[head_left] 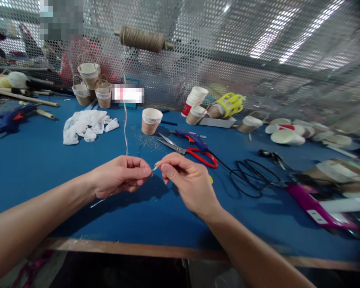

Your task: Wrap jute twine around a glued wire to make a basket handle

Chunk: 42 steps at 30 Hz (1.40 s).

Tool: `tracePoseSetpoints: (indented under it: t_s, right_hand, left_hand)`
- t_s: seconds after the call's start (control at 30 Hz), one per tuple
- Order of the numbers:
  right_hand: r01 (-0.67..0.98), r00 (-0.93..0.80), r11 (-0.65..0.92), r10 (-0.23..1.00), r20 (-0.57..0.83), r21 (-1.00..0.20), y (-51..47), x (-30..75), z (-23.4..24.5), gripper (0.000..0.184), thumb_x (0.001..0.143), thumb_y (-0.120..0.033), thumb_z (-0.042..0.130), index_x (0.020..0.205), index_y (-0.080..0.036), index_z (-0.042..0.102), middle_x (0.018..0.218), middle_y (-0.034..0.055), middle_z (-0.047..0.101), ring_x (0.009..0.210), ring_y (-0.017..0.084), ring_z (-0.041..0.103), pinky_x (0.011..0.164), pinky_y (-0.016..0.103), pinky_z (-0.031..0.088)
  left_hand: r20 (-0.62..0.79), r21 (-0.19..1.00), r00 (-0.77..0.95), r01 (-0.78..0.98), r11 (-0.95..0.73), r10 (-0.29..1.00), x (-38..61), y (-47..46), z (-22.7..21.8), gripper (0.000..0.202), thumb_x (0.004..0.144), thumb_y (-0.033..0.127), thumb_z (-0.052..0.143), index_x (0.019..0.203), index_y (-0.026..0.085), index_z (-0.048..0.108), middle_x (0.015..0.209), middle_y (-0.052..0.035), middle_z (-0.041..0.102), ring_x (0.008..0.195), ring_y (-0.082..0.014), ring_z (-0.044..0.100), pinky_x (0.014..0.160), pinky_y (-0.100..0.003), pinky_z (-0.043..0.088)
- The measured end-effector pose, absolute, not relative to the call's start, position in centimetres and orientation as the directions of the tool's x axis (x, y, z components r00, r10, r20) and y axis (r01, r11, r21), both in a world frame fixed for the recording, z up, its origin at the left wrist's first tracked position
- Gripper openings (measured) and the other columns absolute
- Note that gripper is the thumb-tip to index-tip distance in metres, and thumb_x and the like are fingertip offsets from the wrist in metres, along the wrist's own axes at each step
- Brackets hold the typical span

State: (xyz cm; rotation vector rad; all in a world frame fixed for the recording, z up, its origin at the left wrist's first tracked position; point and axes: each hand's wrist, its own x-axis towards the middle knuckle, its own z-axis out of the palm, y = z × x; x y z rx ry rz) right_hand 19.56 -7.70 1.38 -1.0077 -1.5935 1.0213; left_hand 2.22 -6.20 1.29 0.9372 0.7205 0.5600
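My left hand [123, 176] is closed, pinching a thin wire-like strand whose shiny tail [99, 202] sticks out below the palm. A length of twine [125, 124] runs down from the spool [142, 39] to this hand. Close beside it, my right hand [187, 180] pinches the strand's pale tip [155, 167] between thumb and forefinger. The part inside my left fingers is mostly hidden. Beyond the hands stand a twine-wrapped paper cup [151, 121], red-handled scissors [180, 149] and a blue glue gun [192, 139].
Small handled baskets [90, 76] are stacked at the back left, behind a crumpled white cloth [85, 124]. A second glue gun [16, 117] lies far left. Paper cups [195, 100], a black cable [255, 176] and a purple power strip [315, 204] occupy the right. Perforated metal rises behind.
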Motion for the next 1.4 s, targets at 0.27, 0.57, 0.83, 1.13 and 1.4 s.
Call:
tracePoseSetpoints:
  t_s: [0.27, 0.57, 0.83, 1.13, 1.4]
  right_hand:
    - [0.215, -0.2, 0.407, 0.908, 0.368, -0.888, -8.0, 19.6, 1.0, 0.005, 0.075, -0.02, 0.059, 0.076, -0.021, 0.064, 0.077, -0.0008, 0.056, 0.052, 0.006, 0.051, 0.048, 0.022, 0.044]
    - [0.114, -0.326, 0.168, 0.937, 0.123, -0.979, -7.6, 19.5, 1.4, 0.005, 0.073, -0.021, 0.061, 0.072, -0.017, 0.059, 0.061, -0.0036, 0.054, 0.05, 0.006, 0.049, 0.049, 0.02, 0.045]
    - [0.127, -0.308, 0.163, 0.944, 0.117, -0.979, -7.9, 19.5, 1.6, 0.009, 0.074, -0.023, 0.06, 0.069, -0.015, 0.059, 0.057, -0.0033, 0.054, 0.049, 0.006, 0.05, 0.048, 0.02, 0.044]
    - [-0.106, -0.308, 0.04, 0.949, 0.071, -0.994, -7.3, 19.6, 0.4, 0.012, 0.071, -0.027, 0.064, 0.081, -0.019, 0.065, 0.057, -0.0042, 0.054, 0.049, 0.006, 0.047, 0.048, 0.021, 0.041]
    - [-0.024, -0.273, 0.04, 0.961, 0.045, -0.999, -7.4, 19.5, 0.9, 0.016, 0.071, -0.03, 0.063, 0.07, -0.017, 0.055, 0.055, -0.0046, 0.051, 0.047, 0.006, 0.046, 0.044, 0.021, 0.04]
  left_hand:
    - [-0.3, 0.879, 0.643, -0.101, 0.467, 0.705, 2.4, -6.2, 1.4, 0.019, 0.072, 0.025, 0.06, 0.063, 0.013, 0.05, 0.052, 0.0045, 0.045, 0.042, -0.0026, 0.03, 0.042, -0.019, 0.02]
    - [-0.269, 0.96, 0.515, 0.072, 0.272, 0.813, 2.5, -6.7, 2.0, 0.019, 0.071, 0.03, 0.06, 0.066, 0.013, 0.052, 0.053, 0.005, 0.046, 0.046, -0.004, 0.035, 0.044, -0.018, 0.023]
    - [-0.224, 0.974, 0.504, 0.153, 0.168, 0.834, 2.7, -6.9, 2.3, 0.019, 0.071, 0.032, 0.058, 0.068, 0.014, 0.052, 0.055, 0.0053, 0.046, 0.049, -0.0051, 0.036, 0.047, -0.02, 0.027]
    - [-0.188, 0.982, 0.489, 0.122, 0.147, 0.852, 2.7, -6.8, 2.1, 0.019, 0.072, 0.032, 0.058, 0.069, 0.014, 0.052, 0.056, 0.0047, 0.047, 0.049, -0.0054, 0.038, 0.046, -0.019, 0.027]
    - [-0.186, 0.981, 0.49, 0.148, 0.129, 0.852, 2.7, -7.0, 2.2, 0.019, 0.072, 0.032, 0.057, 0.068, 0.014, 0.053, 0.054, 0.0056, 0.045, 0.047, -0.005, 0.035, 0.045, -0.019, 0.026]
